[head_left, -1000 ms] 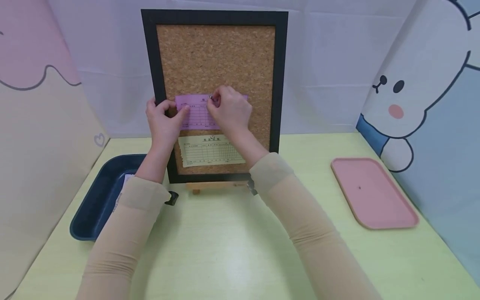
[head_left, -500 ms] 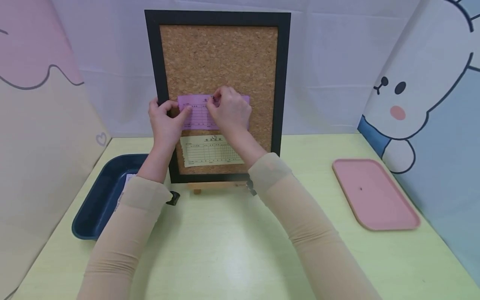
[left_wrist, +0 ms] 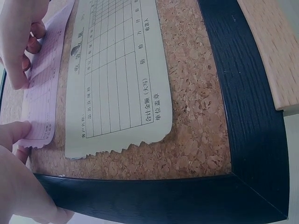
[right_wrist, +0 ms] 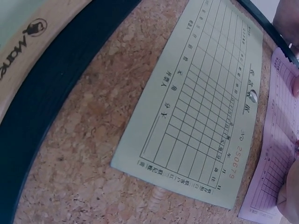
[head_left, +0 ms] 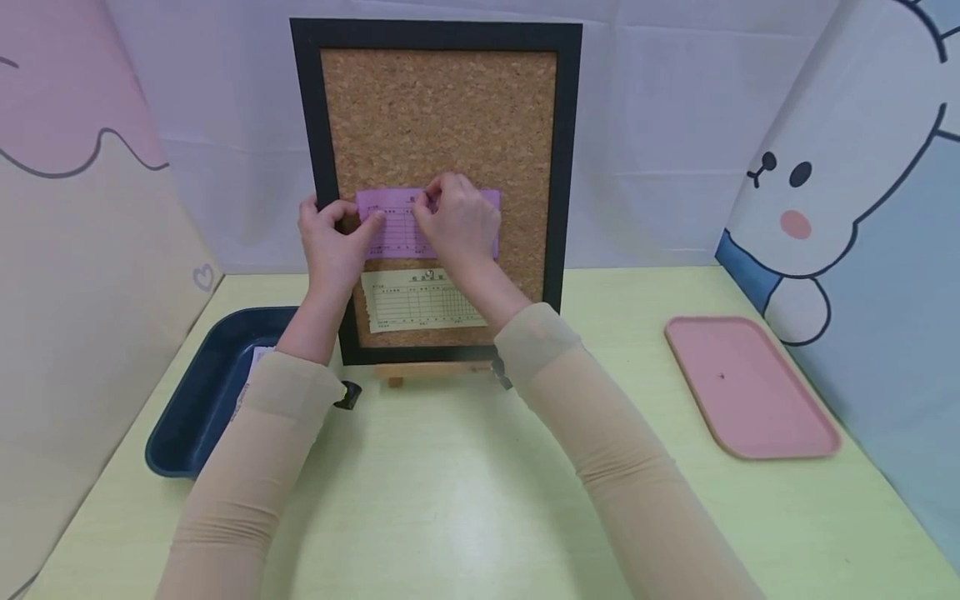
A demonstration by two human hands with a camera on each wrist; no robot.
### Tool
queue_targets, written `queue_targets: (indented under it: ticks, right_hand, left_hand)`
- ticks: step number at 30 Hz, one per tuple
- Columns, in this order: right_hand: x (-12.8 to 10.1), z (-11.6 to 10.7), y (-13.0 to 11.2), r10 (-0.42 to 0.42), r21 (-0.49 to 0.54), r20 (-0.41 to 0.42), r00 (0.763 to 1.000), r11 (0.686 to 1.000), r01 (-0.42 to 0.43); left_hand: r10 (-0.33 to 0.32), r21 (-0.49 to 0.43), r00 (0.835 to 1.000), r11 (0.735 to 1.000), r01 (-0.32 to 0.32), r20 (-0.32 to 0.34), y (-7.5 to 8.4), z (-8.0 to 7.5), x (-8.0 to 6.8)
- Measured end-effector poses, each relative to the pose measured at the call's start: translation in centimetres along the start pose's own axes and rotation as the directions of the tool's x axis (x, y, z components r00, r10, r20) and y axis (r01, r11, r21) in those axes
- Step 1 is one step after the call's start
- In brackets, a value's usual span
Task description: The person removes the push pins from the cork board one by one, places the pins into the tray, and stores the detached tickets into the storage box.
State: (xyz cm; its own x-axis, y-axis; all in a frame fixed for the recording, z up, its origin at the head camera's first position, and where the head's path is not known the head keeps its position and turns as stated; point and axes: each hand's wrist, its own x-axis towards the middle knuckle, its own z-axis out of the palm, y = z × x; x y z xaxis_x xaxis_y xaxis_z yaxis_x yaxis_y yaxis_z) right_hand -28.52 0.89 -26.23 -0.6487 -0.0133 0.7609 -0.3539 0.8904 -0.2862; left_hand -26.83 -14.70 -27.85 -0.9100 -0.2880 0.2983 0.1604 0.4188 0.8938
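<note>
Purple slip [head_left: 397, 229] is lying flat on the cork board [head_left: 438, 117] at the surface's far edge, just above a pinned green form [head_left: 420, 302]. Nearer, the left hand [head_left: 330, 246] is pinching the slip's left end — the right hand [head_left: 457, 221] is pinching at its top edge; what it grips is too small to tell.

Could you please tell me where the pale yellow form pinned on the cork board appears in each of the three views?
Head: the yellow form sits low on the cork board, below the purple form.
Left wrist: it fills the centre, torn edge downward.
Right wrist: it runs diagonally across the middle.
Shared landmark: the board's black frame, low in the left wrist view and at the left in the right wrist view.
</note>
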Motion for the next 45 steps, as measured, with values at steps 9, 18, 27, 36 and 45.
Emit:
queue_targets:
  ticks: [9, 18, 27, 36, 45]
  right_hand:
    - [-0.2, -0.1, 0.2, -0.021, 0.029, -0.021, 1.000, 0.999, 0.022]
    - [-0.2, -0.1, 0.3, -0.019, 0.034, -0.022, 1.000, 0.999, 0.020]
    - [-0.2, -0.2, 0.5, -0.030, 0.024, -0.027, 0.999, 0.999, 0.030]
    - [-0.4, -0.6, 0.7, -0.023, 0.093, 0.004, 1.000, 0.995, 0.023]
    - [-0.3, -1.7, 1.0, -0.020, 0.129, -0.009, 1.000, 0.991, 0.021]
  left_hand:
    - [0.009, 0.006, 1.000, 1.000, -0.009, -0.008, 0.1, -0.1, -0.1]
    - [0.009, 0.008, 1.000, 1.000, -0.008, -0.015, 0.2, 0.0, -0.1]
    - [0.011, -0.002, 1.000, 1.000, -0.011, -0.015, 0.5, 0.0, 0.0]
    - [0.008, -0.013, 1.000, 1.000, -0.008, -0.013, 0.4, 0.1, -0.1]
    - [-0.016, -0.009, 1.000, 1.000, 0.016, -0.005, 0.5, -0.1, -0.2]
